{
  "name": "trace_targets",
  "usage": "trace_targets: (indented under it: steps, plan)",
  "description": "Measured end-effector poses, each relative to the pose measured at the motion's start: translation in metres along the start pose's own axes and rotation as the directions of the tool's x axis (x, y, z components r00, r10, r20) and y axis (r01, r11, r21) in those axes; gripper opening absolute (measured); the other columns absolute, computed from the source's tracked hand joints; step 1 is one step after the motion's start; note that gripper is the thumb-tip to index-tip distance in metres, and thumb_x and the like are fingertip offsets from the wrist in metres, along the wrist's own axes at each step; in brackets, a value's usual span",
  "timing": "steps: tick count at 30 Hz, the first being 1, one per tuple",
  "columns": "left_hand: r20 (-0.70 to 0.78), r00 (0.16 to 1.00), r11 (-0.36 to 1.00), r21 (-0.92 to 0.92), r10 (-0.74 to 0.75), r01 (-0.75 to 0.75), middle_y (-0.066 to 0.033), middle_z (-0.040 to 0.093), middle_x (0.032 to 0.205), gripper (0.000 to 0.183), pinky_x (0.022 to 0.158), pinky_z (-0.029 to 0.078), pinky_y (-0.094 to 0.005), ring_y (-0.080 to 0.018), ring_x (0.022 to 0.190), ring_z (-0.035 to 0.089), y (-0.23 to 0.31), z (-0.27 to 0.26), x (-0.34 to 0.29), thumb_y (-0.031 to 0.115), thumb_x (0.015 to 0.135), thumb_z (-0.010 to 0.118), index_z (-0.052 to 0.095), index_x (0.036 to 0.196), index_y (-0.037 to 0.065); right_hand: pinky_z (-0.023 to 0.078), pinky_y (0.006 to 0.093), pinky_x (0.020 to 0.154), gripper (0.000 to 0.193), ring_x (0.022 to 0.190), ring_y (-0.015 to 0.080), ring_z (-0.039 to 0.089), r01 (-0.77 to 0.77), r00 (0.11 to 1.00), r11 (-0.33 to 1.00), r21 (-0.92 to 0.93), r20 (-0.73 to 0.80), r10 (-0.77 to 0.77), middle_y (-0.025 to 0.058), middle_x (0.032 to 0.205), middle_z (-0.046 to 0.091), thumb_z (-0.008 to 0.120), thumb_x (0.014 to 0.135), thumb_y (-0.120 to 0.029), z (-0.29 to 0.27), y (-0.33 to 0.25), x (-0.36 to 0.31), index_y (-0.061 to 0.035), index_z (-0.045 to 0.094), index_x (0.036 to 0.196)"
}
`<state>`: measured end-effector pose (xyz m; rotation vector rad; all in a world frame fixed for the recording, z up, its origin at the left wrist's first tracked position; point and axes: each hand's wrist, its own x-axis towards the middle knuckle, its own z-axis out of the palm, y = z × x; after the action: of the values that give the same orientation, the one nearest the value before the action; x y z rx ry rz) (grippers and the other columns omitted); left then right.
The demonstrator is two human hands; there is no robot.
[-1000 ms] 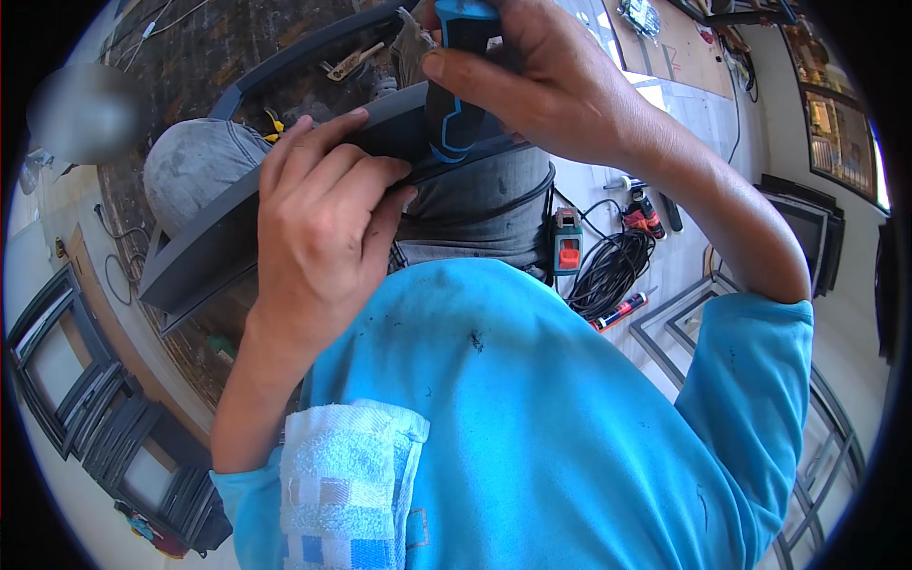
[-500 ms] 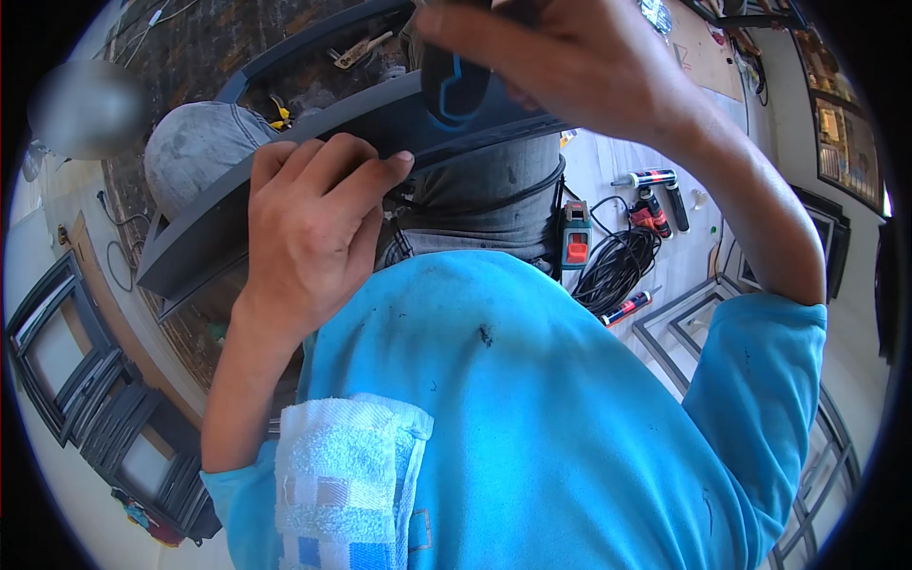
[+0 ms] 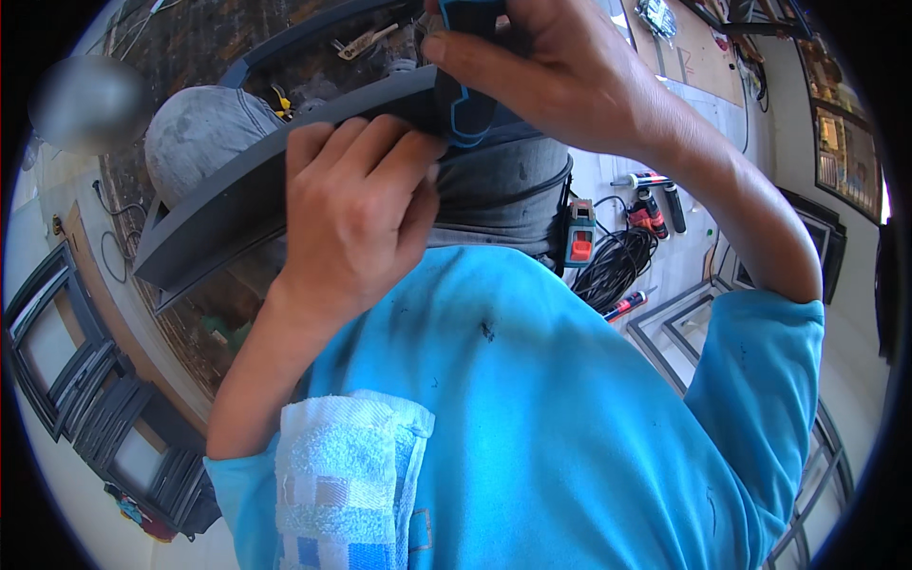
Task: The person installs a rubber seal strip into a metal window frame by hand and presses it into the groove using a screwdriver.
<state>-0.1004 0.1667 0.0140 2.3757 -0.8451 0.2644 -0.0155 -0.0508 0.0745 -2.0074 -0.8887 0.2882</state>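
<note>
A dark grey frame (image 3: pixel 214 199) with long, channel-shaped sides lies across my lap. My left hand (image 3: pixel 356 214) is closed over its near side, fingers curled over the upper edge, thumb side close to the tool. At the top, my right hand (image 3: pixel 570 85) grips a black tool (image 3: pixel 465 109) with blue trim; its kind is unclear because the hand covers much of it. The tool's rounded lower end sits right beside the left hand's fingertips, in front of the frame. Whether they touch cannot be made out.
A tape measure (image 3: pixel 579 233) hangs at my right hip. Beyond it lie coiled black cable (image 3: pixel 617 266), sealant tubes (image 3: pixel 627 304) and more grey frames (image 3: pixel 684 328). Dark frames (image 3: pixel 71 351) stack at the left. A clamp-like tool (image 3: pixel 366 43) lies on the dark board ahead.
My left hand has slid right along the frame, closer to the tool. The right hand and the tool have shifted slightly down and to the right.
</note>
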Motion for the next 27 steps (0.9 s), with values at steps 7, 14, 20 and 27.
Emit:
trace_targets:
  steps: [7,14,20,27]
  plan:
    - [-0.046,0.994,0.994,-0.050,0.099,-0.101,-0.0022,0.065,0.090,0.024,0.078,0.041,-0.0382,-0.0214,0.078,0.062,-0.008,0.006,-0.002,0.004,0.073,0.073,0.068,0.096,0.009,0.048,0.0257,0.061,0.027,0.075,0.0120,0.062,-0.232,0.972,0.905,0.356,0.058,0.226,0.0122,0.098,0.067,0.062,0.103,-0.013,-0.017,-0.017,0.001,-0.0001,0.048,0.122]
    - [-0.043,0.995,0.995,-0.044,0.092,-0.094,-0.0016,0.065,0.091,0.023,0.077,0.042,-0.0384,-0.0222,0.079,0.063,-0.007,0.010,0.001,0.003,0.074,0.074,0.069,0.096,0.009,0.045,0.0247,0.066,0.028,0.080,0.0070,0.054,-0.251,0.967,0.930,0.269,0.022,0.255,0.0042,0.095,0.061,0.059,0.103,-0.012,-0.005,-0.008,-0.013,-0.0010,0.047,0.126]
    - [-0.059,0.995,0.996,-0.032,0.084,-0.086,-0.0039,0.069,0.089,0.014,0.076,0.041,-0.0377,-0.0219,0.077,0.064,-0.002,0.014,0.004,0.009,0.085,0.076,0.072,0.098,0.008,0.044,0.0237,0.063,0.025,0.077,0.0068,0.054,-0.040,0.989,0.975,0.220,-0.131,0.070,0.0030,0.092,0.060,0.060,0.103,-0.012,0.000,0.015,-0.021,-0.0015,0.048,0.122]
    - [-0.081,0.990,0.993,-0.037,0.112,-0.115,-0.0008,0.067,0.087,0.017,0.076,0.042,-0.0374,-0.0207,0.077,0.063,-0.003,0.019,0.003,0.005,0.079,0.075,0.070,0.094,0.010,0.044,0.0265,0.066,0.029,0.079,0.0087,0.054,-0.212,0.966,0.953,0.216,-0.101,0.238,0.0029,0.087,0.057,0.061,0.101,-0.009,0.004,0.009,-0.026,-0.0028,0.047,0.125]
